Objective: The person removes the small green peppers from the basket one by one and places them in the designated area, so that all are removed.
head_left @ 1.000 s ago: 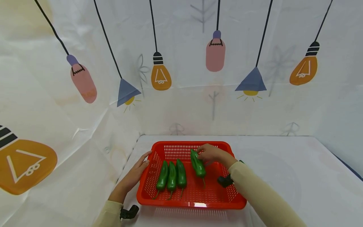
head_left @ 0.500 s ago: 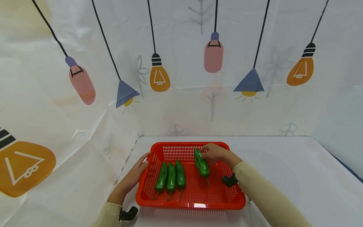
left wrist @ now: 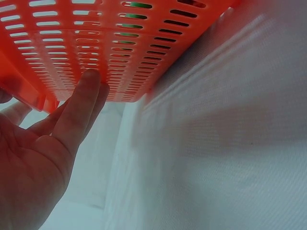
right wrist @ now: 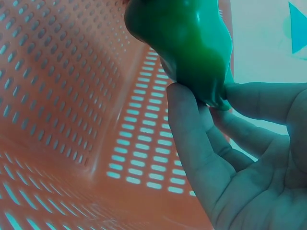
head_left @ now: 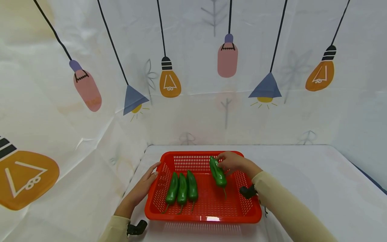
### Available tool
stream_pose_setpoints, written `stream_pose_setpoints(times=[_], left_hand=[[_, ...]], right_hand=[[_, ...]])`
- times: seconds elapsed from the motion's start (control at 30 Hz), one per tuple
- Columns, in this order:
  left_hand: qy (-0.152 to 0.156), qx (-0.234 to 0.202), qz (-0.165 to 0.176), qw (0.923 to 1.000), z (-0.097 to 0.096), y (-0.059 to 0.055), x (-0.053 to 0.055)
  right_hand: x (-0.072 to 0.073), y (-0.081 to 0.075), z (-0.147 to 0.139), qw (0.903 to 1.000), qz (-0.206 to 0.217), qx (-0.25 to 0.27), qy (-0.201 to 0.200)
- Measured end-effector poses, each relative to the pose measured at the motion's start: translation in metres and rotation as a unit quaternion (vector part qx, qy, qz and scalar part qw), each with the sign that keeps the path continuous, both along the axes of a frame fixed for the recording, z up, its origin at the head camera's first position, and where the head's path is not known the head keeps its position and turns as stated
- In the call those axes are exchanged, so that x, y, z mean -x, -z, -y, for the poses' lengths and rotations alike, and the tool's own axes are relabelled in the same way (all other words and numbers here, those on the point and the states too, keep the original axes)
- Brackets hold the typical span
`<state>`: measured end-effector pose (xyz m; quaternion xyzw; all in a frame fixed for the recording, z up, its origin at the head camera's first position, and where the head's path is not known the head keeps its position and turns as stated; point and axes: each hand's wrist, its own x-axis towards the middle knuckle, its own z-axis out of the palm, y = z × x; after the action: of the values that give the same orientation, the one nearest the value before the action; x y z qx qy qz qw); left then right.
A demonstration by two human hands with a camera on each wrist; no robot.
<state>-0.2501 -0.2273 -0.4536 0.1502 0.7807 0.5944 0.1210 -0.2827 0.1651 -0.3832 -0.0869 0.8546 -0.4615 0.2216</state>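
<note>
In the head view, a red slotted basket stands on the white table. My left hand rests at its left rim; in the left wrist view, straight fingers touch the outer wall from below the rim. My right hand reaches in over the basket's right half and pinches a long green pepper near its tip, the stem hanging toward me. Up close, thumb and fingertips meet around the tip of the pepper. Three more green peppers lie side by side in the basket's left half, stems toward me.
The white tabletop extends to the right of the basket. A white sheet printed with hanging lamps rises behind and to the left. Black straps with small cameras sit on both wrists.
My right hand has moved to the right with the pepper, away from the three lying ones. The left hand stays at the basket's left rim.
</note>
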Motion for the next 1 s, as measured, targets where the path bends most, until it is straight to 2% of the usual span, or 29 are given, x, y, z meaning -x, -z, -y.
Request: stream_pose_setpoints(times=[0.43,0.77,1.0], left_hand=[[-0.006,0.0,0.006,1.0,0.0,0.001,-0.001],[-0.003,-0.002,0.008,1.0,0.0,0.003,0.0],[-0.012,0.003,0.004,0.9999,-0.001,0.001,0.002]], right_hand=[[0.003,-0.002,-0.004,0.9998,-0.007,-0.013,0.01],[0.0,-0.011,-0.02,0.9998,-0.012,0.014,-0.005],[0.0,-0.018,-0.032,0.9996,-0.016,0.023,0.002]])
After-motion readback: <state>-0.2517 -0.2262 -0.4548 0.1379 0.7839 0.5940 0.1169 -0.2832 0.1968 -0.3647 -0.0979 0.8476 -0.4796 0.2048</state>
